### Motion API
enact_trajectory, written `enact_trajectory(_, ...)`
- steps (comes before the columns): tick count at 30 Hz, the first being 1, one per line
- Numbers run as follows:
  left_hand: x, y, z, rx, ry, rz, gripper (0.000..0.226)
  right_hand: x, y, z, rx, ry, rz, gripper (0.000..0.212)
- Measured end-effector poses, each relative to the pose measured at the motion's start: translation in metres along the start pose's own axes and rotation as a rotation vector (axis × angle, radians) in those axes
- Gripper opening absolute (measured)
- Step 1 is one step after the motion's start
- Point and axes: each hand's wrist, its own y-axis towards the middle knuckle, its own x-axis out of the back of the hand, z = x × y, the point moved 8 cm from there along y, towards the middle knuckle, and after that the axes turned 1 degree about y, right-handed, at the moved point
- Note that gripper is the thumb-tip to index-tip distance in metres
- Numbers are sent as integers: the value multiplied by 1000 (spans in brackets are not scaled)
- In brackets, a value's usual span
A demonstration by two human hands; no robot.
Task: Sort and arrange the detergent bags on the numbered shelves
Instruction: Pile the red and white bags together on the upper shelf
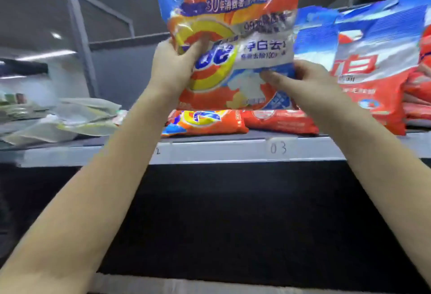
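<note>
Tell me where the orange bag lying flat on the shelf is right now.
In the head view the flat orange bag lies on the shelf left of the 03 label, directly below the upright orange bag held in both hands.

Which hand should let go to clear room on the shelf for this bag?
Probably the right hand: it pinches the orange bag nearest the upright blue-and-red bag; the left hand grips firmly.

Glossy crinkled plastic detergent bag [233, 44], smooth matt grey metal shelf edge [210, 151]
</note>
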Motion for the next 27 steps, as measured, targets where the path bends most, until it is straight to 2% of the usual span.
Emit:
enact_trajectory(2,11,48,20,34,24,12,16,-25,49,-4,-20,-62,5,17)
enact_trajectory(4,22,97,50,125,77,5,15,-48,98,-9,-48,-135,-4,31)
enact_trajectory(8,23,174,107,334,157,-63,45,-58,185,-22,-121,-344,-135,49)
enact_trajectory(11,-1,207,134,387,180,-19,41,-50,226,-37,-162,-586,-204,39)
enact_trajectory(14,-27,209,161,391,431,124,39,-50,234,-53,-160,-879,-180,30)
enact_trajectory(17,-34,197,164,244,751,129,42,-53,221,-61,-87,-968,-149,25)
enact_trajectory(19,-36,181,151,86,861,129,42,-53,207,-61,-26,-1002,-147,27)
enact_trajectory(23,-39,134,115,-169,920,158,39,-56,171,-51,65,-1044,-96,34)
enact_trajectory(27,-46,69,80,-285,912,220,37,-64,117,-27,178,-1107,-7,32)
